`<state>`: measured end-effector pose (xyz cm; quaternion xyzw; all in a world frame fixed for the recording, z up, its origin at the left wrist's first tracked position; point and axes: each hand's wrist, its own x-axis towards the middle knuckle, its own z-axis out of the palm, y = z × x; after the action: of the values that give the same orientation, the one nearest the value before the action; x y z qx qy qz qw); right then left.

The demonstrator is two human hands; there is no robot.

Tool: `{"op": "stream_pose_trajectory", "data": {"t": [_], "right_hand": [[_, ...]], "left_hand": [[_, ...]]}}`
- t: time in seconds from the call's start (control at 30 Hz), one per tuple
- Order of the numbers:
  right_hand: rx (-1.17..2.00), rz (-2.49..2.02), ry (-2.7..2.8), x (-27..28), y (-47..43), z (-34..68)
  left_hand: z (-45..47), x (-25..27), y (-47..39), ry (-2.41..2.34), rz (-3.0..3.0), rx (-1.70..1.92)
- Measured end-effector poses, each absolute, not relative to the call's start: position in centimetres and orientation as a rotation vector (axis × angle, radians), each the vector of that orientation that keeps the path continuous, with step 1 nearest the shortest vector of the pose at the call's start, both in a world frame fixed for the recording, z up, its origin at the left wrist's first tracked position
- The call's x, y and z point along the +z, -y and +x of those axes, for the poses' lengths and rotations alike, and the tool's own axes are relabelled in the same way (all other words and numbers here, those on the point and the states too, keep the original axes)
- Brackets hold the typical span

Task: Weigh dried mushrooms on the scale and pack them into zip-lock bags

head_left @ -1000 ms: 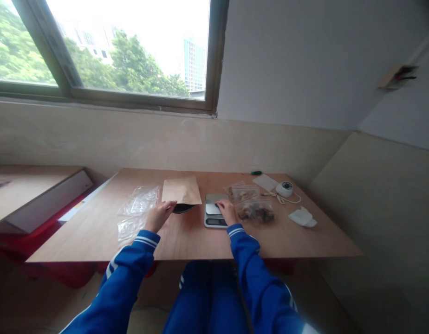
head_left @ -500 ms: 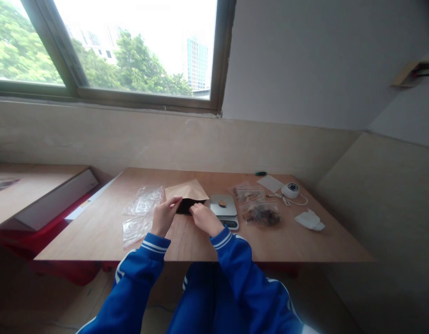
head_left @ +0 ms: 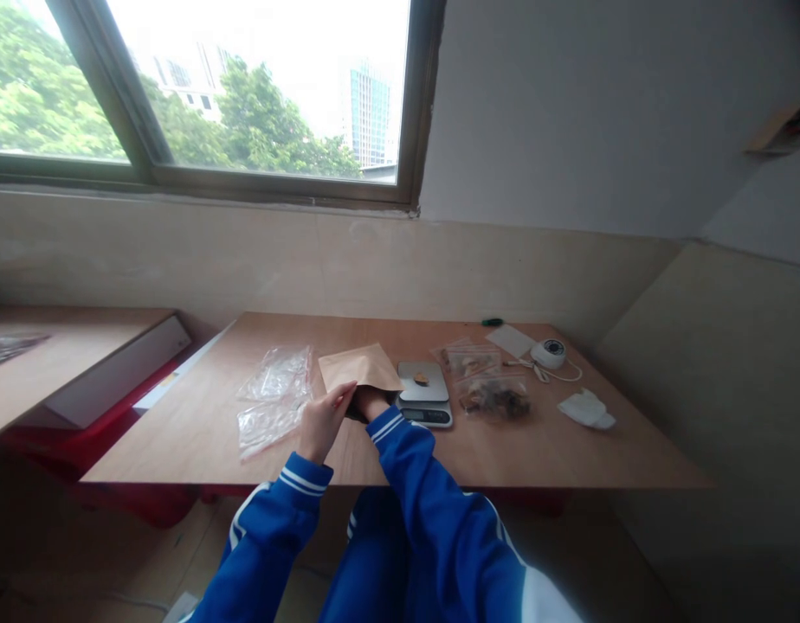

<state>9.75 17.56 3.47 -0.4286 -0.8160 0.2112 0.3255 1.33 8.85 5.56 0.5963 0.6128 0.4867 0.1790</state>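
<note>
A brown paper bag (head_left: 359, 365) lies on the table with its dark mouth towards me. My left hand (head_left: 323, 421) is closed on the bag's upper edge and lifts it. My right hand (head_left: 370, 403) is pushed inside the mouth up to about the wrist, so its fingers are hidden. Right of the bag stands a kitchen scale (head_left: 424, 391) with a small brownish piece (head_left: 420, 379) on its plate. Two clear plastic bags (head_left: 274, 415) lie flat to the left of my left hand.
Several zip bags with brown and dark contents (head_left: 494, 398) lie right of the scale. Beyond them are a white dome camera (head_left: 547, 352) with its cable, a white card (head_left: 510, 341), a crumpled tissue (head_left: 586, 409) and a green-handled tool (head_left: 492, 323).
My right hand has gone from the edge of the bag's mouth into the bag. My left hand still holds the upper edge.
</note>
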Motion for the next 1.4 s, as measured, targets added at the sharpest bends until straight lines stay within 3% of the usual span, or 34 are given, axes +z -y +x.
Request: {"op": "stream_pose_trajectory", "data": {"t": [0.27,0.47,0.93,1.1,1.4], "right_hand": [[0.429,-1.457,2.25,4.6,-13.6,12.2],[0.4,-1.458,2.283,5.9,-12.3,13.7],[0.644,-0.875,1.677,8.2,-9.4,20.3],[0.652,-0.991,1.426,4.4,-11.5,24.8],[0.631,-1.159,1.598,-3.4,-17.6,25.0]], "left_hand": [[1.3,6.1,-9.4,-1.827,1.745,1.315],[1.2,6.0,-9.7,-1.776,1.783,1.321],[-0.1,7.2,-10.5,-1.766,1.842,1.34],[-0.6,7.1,-10.7,-1.809,1.791,1.403],[-0.7,7.1,-10.7,-1.802,1.785,1.376]]}}
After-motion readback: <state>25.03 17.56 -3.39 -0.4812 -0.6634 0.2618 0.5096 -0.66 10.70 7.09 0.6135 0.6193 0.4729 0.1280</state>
